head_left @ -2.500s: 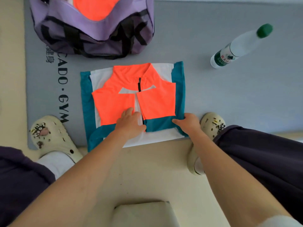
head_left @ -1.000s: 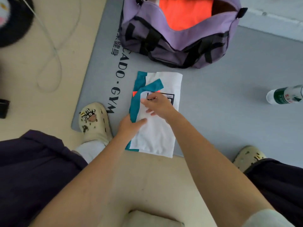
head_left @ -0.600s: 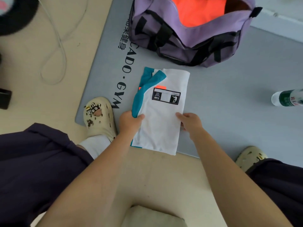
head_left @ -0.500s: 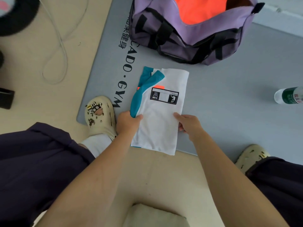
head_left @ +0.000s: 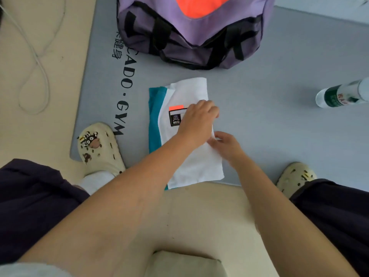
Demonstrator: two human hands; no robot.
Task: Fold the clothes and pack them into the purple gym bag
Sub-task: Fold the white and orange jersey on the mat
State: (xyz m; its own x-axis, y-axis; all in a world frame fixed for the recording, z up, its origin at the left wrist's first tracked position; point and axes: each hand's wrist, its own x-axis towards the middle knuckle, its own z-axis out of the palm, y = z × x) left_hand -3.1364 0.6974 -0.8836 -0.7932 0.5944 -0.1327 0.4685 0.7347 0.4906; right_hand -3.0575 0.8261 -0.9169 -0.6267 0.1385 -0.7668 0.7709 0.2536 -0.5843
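The grey mat (head_left: pixel 279 120) reads "CADO·GYM"; the folded top's black patch (head_left: pixel 175 119) reads "TEAM"

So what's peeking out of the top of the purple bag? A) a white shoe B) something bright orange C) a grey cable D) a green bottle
B. A patch of bright orange cloth shows in the open top of the purple gym bag; the bottle lies apart on the grey mat.
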